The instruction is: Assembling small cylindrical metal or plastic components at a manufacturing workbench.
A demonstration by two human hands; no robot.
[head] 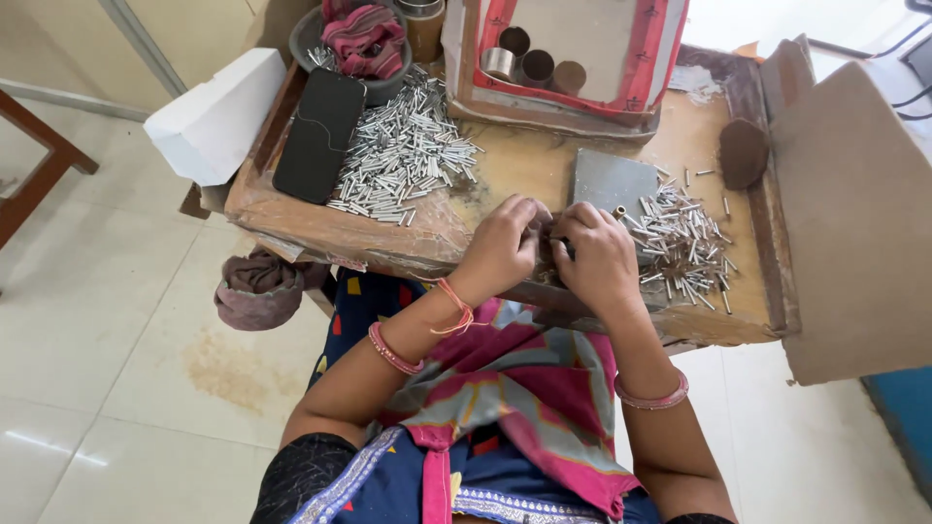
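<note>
Both hands meet at the near edge of the tray (485,170): left hand (503,245) curled shut, knuckles up, right hand (600,258) pinched beside it, fingertips touching, but what they clamp is hidden, can't tell. A single small tube (619,211) stands just beyond the right fingers, next to the grey plate (610,181), with a loose pile of tubes (684,243) just right of the right hand. A bigger tube heap (408,150) lies far left on the tray by a black phone (319,134); brown pad (744,152) at right edge, white box (216,114) off the left side, cloth bundle (258,288) below tray.
</note>
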